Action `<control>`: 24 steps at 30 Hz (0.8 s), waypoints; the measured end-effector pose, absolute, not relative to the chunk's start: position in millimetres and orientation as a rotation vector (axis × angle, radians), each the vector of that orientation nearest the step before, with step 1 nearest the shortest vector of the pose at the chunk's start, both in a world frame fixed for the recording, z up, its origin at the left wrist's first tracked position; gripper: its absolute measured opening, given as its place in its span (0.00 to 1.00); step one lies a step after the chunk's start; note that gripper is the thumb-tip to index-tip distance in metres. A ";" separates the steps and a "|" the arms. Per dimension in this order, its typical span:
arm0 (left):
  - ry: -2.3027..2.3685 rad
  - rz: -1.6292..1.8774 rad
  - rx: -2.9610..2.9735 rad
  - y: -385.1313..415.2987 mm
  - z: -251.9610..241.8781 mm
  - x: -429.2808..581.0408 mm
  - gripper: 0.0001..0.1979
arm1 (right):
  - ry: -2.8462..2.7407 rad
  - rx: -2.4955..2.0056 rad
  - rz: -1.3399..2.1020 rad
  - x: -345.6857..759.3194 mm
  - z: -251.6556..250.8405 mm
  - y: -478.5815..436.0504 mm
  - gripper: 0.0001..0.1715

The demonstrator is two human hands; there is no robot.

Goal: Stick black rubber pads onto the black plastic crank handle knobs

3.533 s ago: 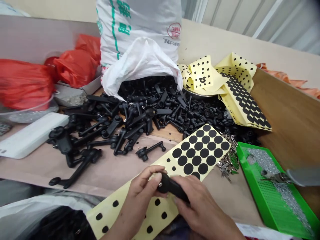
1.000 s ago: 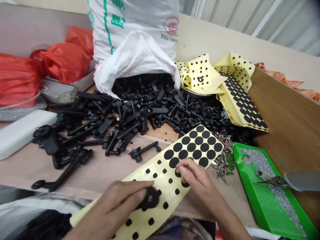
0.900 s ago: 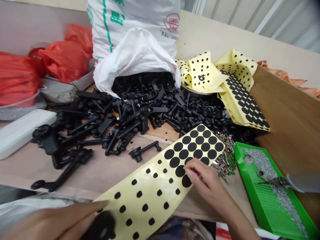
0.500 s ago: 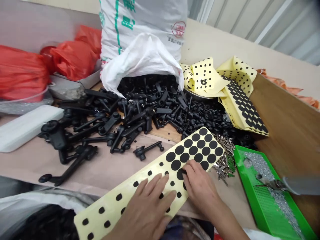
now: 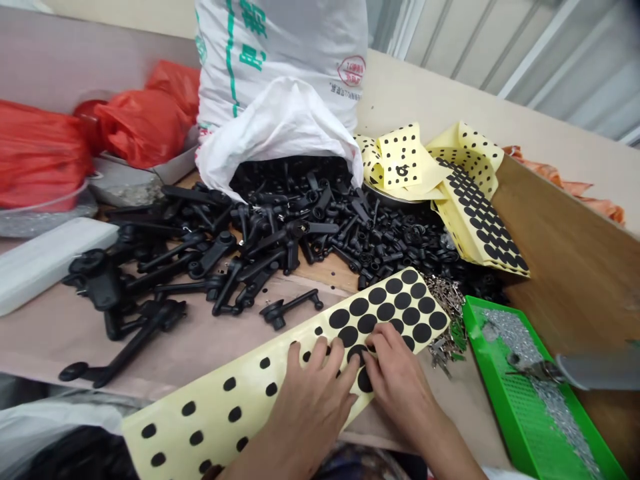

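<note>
A pale yellow backing sheet (image 5: 255, 380) lies slantwise in front of me, with large black round stickers (image 5: 367, 324) at its right end and small black dots along the rest. My left hand (image 5: 313, 400) rests on the sheet, its fingers spread, the fingertips close to a sticker at the edge of the filled part. My right hand (image 5: 400, 377) is closed in a pinch at the edge of that same black sticker (image 5: 357, 353), which still lies against the sheet. Just beyond the sheet is a single black plastic arm with a round base (image 5: 290, 308).
A white woven sack (image 5: 280, 120) spills black plastic parts (image 5: 270, 233) across the table. Small metal clips (image 5: 445, 293) lie beside a green tray (image 5: 500, 393) holding tiny metal pieces. More dotted yellow sheets (image 5: 400, 157) sit behind. Red bags (image 5: 140, 127) and a white block (image 5: 55, 263) are leftward.
My left hand has slid up and right, its fingertips nearer to my right hand. The right hand stays at the same sticker. The view has shifted slightly.
</note>
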State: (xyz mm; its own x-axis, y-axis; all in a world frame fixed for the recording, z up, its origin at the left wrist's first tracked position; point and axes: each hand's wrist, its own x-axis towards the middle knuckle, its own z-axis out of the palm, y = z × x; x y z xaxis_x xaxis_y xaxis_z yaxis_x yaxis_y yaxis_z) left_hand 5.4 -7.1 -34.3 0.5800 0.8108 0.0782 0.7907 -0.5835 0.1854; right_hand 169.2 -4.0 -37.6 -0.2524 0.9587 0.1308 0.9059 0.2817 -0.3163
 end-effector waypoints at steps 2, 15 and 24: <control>1.348 0.225 2.673 -7.2 -34.0 5.4 0.19 | -2.280 -1.690 0.251 168.8 -37.3 -2.7 0.08; 1.320 0.380 2.646 -13.3 -42.6 2.6 0.14 | -2.137 -1.455 0.657 165.8 -23.7 -9.8 0.10; 1.776 0.321 2.527 23.5 -17.1 -33.4 0.20 | -2.034 -1.439 1.025 175.1 -8.7 -8.1 0.10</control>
